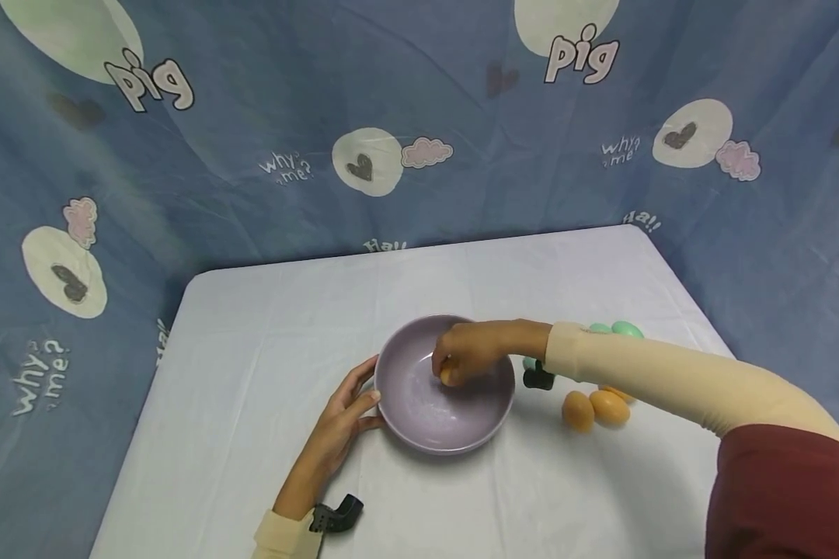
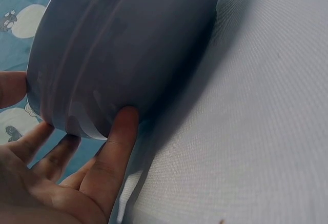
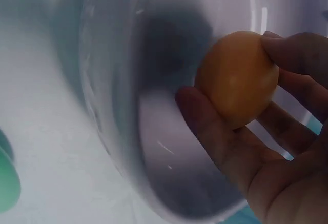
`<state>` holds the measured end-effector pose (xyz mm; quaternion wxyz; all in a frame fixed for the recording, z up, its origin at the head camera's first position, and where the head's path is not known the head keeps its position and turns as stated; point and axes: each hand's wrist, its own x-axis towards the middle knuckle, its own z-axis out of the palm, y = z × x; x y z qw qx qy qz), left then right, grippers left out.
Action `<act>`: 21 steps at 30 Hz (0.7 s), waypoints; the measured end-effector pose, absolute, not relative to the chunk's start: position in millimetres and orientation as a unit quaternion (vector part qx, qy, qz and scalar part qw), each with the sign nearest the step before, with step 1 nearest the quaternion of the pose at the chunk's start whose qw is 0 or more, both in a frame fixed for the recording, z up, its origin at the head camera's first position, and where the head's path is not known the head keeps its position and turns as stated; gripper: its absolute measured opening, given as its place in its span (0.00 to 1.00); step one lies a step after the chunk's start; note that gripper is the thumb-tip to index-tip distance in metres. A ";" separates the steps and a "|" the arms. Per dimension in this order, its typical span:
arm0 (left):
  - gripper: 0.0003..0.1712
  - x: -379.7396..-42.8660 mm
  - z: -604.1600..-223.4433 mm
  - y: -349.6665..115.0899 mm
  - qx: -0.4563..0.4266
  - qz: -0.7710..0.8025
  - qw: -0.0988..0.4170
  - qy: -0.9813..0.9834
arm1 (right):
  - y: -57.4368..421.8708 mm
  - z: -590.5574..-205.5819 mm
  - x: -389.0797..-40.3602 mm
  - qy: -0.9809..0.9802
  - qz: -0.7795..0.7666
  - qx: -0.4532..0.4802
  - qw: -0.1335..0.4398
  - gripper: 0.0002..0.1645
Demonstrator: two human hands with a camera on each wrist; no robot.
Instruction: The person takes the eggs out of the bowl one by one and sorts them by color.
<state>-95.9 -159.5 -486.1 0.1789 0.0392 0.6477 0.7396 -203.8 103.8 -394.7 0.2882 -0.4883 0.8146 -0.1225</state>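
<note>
A purple bowl (image 1: 419, 419) stands on the white table. My left hand (image 1: 342, 423) is at its left side, the fairly straight fingers spread against the outer wall and the thumb tip at the rim. In the left wrist view, the fingertips (image 2: 125, 119) touch the bowl's outside (image 2: 128, 44) low down. My right hand (image 1: 471, 349) reaches into the bowl from the right. It pinches an orange egg (image 3: 238, 78) between thumb and fingers, inside the rim in the right wrist view. From the head, the hand hides most of that egg.
Right of the bowl lie several more orange eggs (image 1: 577, 411). Green eggs (image 1: 627, 329) lie farther back, partly hidden behind the right forearm; one green egg (image 3: 7, 183) shows at the right wrist view's edge. A blue printed cloth (image 1: 419, 101) hangs behind the table (image 1: 308, 310).
</note>
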 end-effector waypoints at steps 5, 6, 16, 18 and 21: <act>0.34 -95.0 -485.1 -159.7 0.043 0.741 0.181 0.645 | 115.9 -380.8 -200.0 0.808 -0.154 -0.505 0.263 0.14; 0.34 -93.9 -485.3 -161.1 0.041 0.741 0.179 0.646 | 118.4 -377.5 -199.0 0.807 -0.161 -0.505 0.261 0.14; 0.34 -96.3 -486.8 -161.0 0.047 0.738 0.176 0.650 | 186.6 -334.9 -194.1 0.843 -0.235 -0.431 0.221 0.17; 0.34 -97.0 -487.5 -160.1 0.050 0.737 0.177 0.650 | 204.2 -328.5 -192.4 0.855 -0.236 -0.413 0.207 0.17; 0.35 -98.3 -489.0 -157.3 0.051 0.735 0.182 0.651 | 231.5 -322.0 -188.0 0.870 -0.241 -0.384 0.196 0.18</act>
